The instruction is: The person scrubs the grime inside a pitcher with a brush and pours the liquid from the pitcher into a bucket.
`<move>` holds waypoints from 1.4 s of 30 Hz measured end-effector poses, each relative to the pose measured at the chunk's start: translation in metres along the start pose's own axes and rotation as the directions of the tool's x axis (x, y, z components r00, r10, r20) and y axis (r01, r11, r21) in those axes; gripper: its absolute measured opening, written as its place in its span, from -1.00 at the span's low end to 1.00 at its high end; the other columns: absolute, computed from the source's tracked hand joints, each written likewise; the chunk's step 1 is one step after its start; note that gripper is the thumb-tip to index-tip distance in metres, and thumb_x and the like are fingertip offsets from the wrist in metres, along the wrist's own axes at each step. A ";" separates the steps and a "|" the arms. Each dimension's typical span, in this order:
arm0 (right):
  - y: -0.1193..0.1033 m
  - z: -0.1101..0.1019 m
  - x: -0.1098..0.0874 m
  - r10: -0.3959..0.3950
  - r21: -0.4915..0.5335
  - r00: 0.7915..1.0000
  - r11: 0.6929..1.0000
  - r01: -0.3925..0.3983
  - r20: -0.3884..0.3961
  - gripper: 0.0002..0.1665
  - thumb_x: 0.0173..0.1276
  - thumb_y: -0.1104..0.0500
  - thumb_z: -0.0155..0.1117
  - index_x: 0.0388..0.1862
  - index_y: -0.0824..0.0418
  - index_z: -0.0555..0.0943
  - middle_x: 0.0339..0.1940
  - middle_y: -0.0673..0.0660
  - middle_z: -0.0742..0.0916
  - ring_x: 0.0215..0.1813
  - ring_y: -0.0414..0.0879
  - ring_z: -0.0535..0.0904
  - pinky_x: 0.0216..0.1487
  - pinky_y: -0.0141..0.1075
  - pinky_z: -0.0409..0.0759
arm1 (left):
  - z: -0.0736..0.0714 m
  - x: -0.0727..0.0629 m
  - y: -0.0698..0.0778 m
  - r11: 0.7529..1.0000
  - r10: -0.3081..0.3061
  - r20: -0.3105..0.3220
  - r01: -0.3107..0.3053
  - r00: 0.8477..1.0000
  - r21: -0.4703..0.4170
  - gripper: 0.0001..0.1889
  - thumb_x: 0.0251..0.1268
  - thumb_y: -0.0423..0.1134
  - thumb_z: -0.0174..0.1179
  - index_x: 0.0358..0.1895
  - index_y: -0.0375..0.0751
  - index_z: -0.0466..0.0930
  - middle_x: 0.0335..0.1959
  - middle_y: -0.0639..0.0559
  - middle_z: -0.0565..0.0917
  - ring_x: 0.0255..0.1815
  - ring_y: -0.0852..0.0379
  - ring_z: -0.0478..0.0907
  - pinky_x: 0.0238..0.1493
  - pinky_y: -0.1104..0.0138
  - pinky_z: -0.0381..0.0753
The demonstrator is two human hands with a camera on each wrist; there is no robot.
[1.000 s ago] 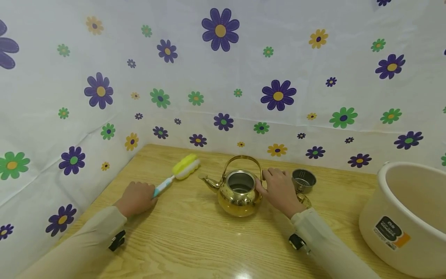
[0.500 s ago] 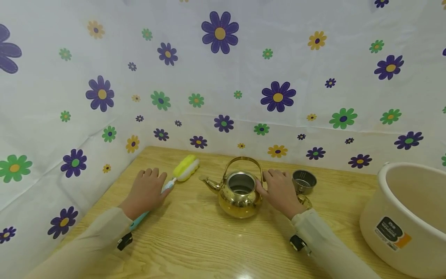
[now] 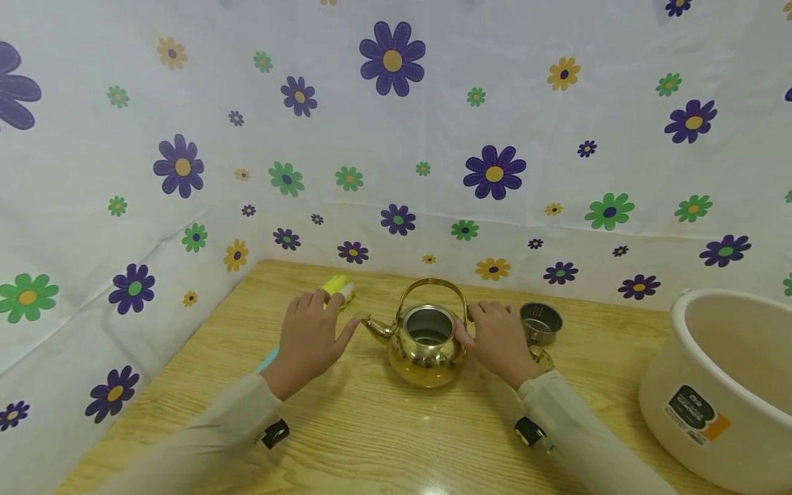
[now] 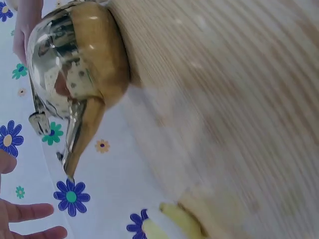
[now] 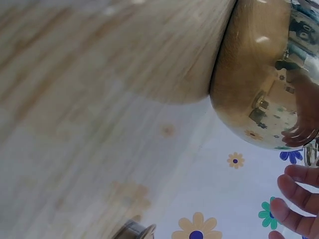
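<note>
A shiny gold teapot stands upright and lidless on the table, its hoop handle raised and its spout pointing left. My right hand rests at the pot's right side, thumb by the rim and fingers beside the handle's base; in the right wrist view the fingers look relaxed, not wrapped round anything. My left hand hovers with spread fingers, its thumb tip close to the spout; whether they touch cannot be told. Behind and under that hand lies a sponge brush with a yellow and white head, its handle mostly hidden.
A perforated metal strainer sits behind my right hand, with a gold lid partly hidden beside it. At the right edge stands a large cream bucket. A flowered white sheet borders the wooden table at the back and left.
My left hand has let go of the brush handle and moved right, over the brush, to the teapot's spout. The right hand and the teapot have stayed in place.
</note>
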State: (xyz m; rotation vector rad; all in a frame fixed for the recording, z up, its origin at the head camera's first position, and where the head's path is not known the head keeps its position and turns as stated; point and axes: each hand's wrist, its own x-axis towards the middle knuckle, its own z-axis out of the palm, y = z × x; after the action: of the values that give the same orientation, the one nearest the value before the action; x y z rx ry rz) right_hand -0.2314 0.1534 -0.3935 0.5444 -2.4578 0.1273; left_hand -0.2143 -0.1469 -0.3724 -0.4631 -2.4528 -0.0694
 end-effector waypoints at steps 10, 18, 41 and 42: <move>-0.003 -0.005 0.001 0.117 -0.008 0.984 0.993 -0.117 0.134 -0.62 0.32 -0.11 0.09 -0.47 0.16 0.50 -0.51 0.10 0.63 -0.38 0.04 0.54 -0.28 -0.03 0.44 | 0.026 0.010 0.015 0.975 -0.136 0.035 0.140 0.990 -0.171 -0.58 0.22 0.01 0.19 -0.04 -0.25 0.49 -0.34 -0.15 0.61 -0.41 -0.06 0.51 -0.39 0.14 0.48; -0.004 -0.003 0.001 0.169 -0.015 0.964 0.985 -0.170 0.207 -0.58 0.34 -0.17 0.05 -0.50 0.13 0.49 -0.57 0.08 0.61 -0.48 0.01 0.48 -0.33 -0.04 0.41 | 0.041 0.008 0.016 0.881 -0.272 0.271 0.353 0.923 -0.316 -0.54 0.28 0.11 0.10 -0.06 -0.26 0.49 -0.36 -0.11 0.63 -0.54 0.09 0.49 -0.60 0.36 0.36; -0.004 -0.014 0.017 0.154 0.051 0.872 0.979 -0.199 0.465 -0.48 0.42 -0.09 -0.10 -0.71 0.09 0.46 -0.70 0.04 0.53 -0.61 -0.09 0.39 -0.47 -0.16 0.36 | 0.054 0.010 0.032 0.646 -0.186 0.734 0.644 0.653 -0.409 -0.25 0.35 0.32 -0.26 -0.08 -0.33 0.63 -0.21 -0.15 0.69 -0.35 0.06 0.57 -0.10 0.13 0.51; -0.003 -0.015 0.018 0.152 0.059 0.865 0.977 -0.205 0.478 -0.48 0.43 -0.09 -0.11 -0.69 0.09 0.46 -0.71 0.03 0.52 -0.61 -0.10 0.38 -0.48 -0.18 0.35 | 0.054 0.011 0.032 0.642 -0.192 0.734 0.649 0.651 -0.408 -0.25 0.36 0.32 -0.26 -0.11 -0.34 0.63 -0.23 -0.15 0.69 -0.37 0.05 0.56 -0.11 0.13 0.51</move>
State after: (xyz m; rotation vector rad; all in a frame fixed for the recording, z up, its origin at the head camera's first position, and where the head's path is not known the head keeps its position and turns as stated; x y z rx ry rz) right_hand -0.2348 0.1472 -0.3711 0.4271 -2.9949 0.2275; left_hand -0.2422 -0.1047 -0.4111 -0.1089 -3.1345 -1.2211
